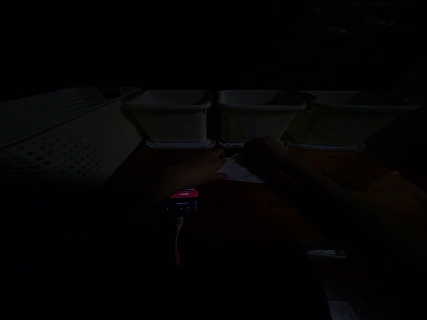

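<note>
The view is very dark. A thin white sheet (237, 170), paper or cloth, lies on the brown table between my two hands. My left hand (208, 165) is at its left edge, fingers curled at the top and thumb along the lower side, closed on that edge. Over the sheet's right part rests my right hand (262, 153), bent at the wrist; its fingers are lost in shadow. Below my left forearm a lit phone (183, 200) shows a red band on its screen, with a white cable (178, 226) plugged into its lower end.
Behind my hands stand a left pale bin (178, 124), a middle pale bin (256, 122) and a right pale bin (333, 126) in a row. A large perforated basket (110, 142) is on the left. A small pale flat piece (327, 253) lies at lower right.
</note>
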Demonstrator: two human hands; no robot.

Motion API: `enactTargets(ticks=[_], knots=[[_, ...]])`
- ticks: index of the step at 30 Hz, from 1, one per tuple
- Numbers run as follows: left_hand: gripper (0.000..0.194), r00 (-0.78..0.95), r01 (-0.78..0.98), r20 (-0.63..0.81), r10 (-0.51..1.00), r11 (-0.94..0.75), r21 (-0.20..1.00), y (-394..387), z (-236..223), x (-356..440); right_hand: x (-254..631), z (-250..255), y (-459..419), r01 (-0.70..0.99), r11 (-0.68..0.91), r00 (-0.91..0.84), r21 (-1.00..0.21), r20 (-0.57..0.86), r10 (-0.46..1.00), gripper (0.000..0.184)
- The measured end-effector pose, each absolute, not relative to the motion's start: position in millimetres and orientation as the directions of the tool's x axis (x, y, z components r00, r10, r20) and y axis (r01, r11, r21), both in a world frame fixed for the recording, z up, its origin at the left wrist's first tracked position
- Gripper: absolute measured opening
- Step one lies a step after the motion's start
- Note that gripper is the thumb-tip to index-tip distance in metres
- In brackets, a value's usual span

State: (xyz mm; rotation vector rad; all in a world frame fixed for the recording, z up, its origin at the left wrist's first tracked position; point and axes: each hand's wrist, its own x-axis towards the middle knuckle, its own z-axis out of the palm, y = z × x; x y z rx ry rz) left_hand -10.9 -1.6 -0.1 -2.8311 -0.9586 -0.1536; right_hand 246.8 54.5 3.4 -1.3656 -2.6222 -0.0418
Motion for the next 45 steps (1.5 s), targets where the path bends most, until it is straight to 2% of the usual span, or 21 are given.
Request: enactTargets(ticks=[3, 6, 16, 22, 32, 38, 45], knots=[[0.039, 0.785, 0.618, 0.116, 0.608, -0.780, -0.094, -4.5, 5.4, -8.5, 248.5, 9.1, 52.7, 0.844, 0.529, -0.516, -0.091, 0.130, 0.846, 0.026], [0.040, 0.771, 0.636, 0.088, 0.630, -0.767, -0.084, -4.6, 7.0, -7.1, 253.6, 10.1, 55.6, 0.843, 0.522, -0.504, -0.129, 0.153, 0.850, 0.027], [0.042, 0.773, 0.632, 0.113, 0.624, -0.773, -0.053, 1.4, -1.9, -11.1, 282.1, 10.1, 75.4, 0.834, 0.543, -0.510, -0.096, 0.243, 0.825, 0.027], [0.043, 0.784, 0.618, 0.124, 0.609, -0.785, -0.049, -0.3, 0.6, -10.6, 291.8, 7.1, 79.8, 0.791, 0.581, -0.527, -0.192, 0.268, 0.806, 0.026], [0.040, 0.788, 0.610, 0.138, 0.600, -0.791, -0.046, -2.5, 3.1, -10.1, 278.6, 13.4, 74.6, 0.860, 0.496, -0.484, -0.115, 0.120, 0.867, 0.033], [0.041, 0.779, 0.627, 0.099, 0.620, -0.776, -0.074, -5.4, 8.6, -6.2, 287.3, 3.6, 80.5, 0.777, 0.603, -0.561, -0.182, 0.236, 0.793, 0.028], [0.049, 0.805, 0.584, 0.138, 0.577, -0.812, -0.015, -4.8, 7.6, -6.2, 289.9, -1.5, 84.5, 0.790, 0.569, -0.519, -0.229, 0.244, 0.819, 0.029]])
